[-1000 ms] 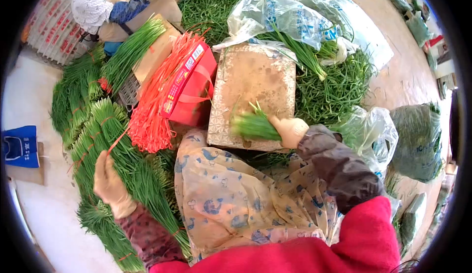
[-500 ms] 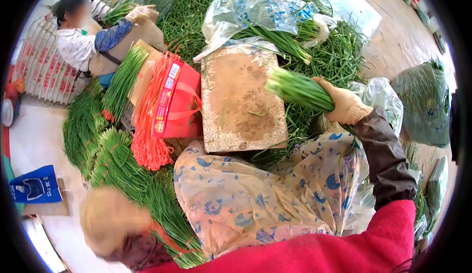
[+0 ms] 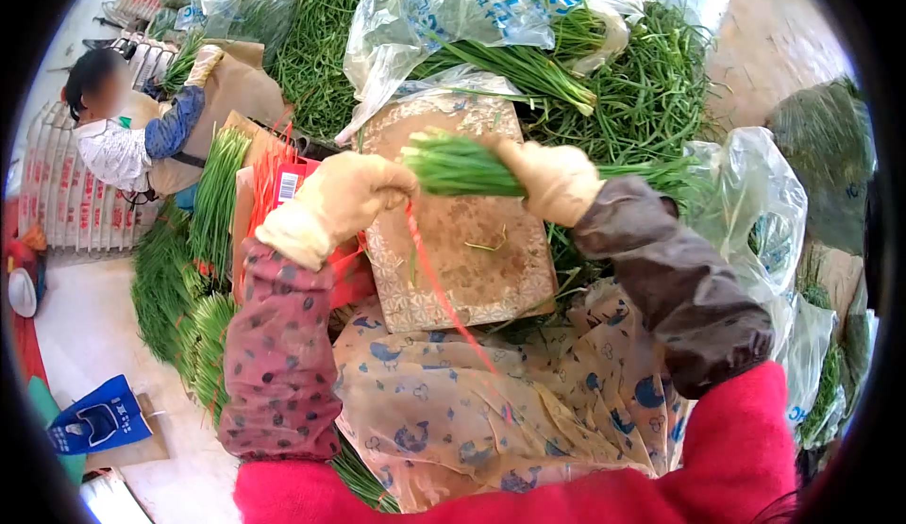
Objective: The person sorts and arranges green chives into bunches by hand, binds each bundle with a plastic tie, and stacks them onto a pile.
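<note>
My right hand (image 3: 555, 181), in a pale glove, is closed around a bunch of green chives (image 3: 462, 166), held sideways above a soiled, patterned board (image 3: 453, 283) with the pale cut ends pointing left. Just left of those ends is my gloved left hand (image 3: 344, 201), its fingers pinched on a thin red tie strip (image 3: 429, 265). The strip dangles down across the board's front edge toward the plastic apron (image 3: 453, 411) on my lap. Behind my left hand, a red bag (image 3: 354, 274) with more red strips (image 3: 269, 175) is partly hidden.
Loose chives (image 3: 651, 99) heap behind the board, with a printed plastic bag (image 3: 453, 5) on top. Bundled chives (image 3: 203, 335) lie on the left. At the upper left sits another person (image 3: 142, 137). Clear bags (image 3: 755, 213) stand on the right.
My left hand has come up from the lower left to the board, bringing a red tie strip. My right hand has moved left with the chives, over the board. The view has shifted slightly.
</note>
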`<action>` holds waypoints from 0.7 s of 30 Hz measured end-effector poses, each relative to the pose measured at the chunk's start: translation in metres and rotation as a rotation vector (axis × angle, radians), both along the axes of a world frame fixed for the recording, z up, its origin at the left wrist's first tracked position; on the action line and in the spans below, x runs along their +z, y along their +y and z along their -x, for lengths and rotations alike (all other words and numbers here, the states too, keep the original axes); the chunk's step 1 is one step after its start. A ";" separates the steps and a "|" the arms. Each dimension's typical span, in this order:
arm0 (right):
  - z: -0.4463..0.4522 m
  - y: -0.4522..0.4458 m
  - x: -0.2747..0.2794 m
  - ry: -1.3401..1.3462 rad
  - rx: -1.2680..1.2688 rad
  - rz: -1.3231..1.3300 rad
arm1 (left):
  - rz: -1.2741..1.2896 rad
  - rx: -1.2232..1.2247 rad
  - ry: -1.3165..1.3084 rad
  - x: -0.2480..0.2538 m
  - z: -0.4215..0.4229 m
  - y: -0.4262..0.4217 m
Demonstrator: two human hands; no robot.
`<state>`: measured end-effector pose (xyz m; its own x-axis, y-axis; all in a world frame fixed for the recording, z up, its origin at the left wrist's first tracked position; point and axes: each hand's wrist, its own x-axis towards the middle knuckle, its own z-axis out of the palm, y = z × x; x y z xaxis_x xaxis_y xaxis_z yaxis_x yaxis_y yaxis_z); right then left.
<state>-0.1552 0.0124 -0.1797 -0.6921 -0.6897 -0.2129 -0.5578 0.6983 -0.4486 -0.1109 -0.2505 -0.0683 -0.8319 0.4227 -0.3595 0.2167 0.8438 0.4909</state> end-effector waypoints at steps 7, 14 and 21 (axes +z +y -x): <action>-0.035 -0.043 -0.052 0.095 0.267 -0.057 | 0.179 -0.095 0.094 -0.081 0.078 -0.016; 0.009 -0.021 -0.033 -0.156 0.055 -0.217 | 0.142 0.004 0.060 -0.064 0.095 -0.050; 0.036 0.047 -0.021 -0.164 -0.296 0.057 | 0.163 0.143 -0.056 -0.063 0.091 -0.058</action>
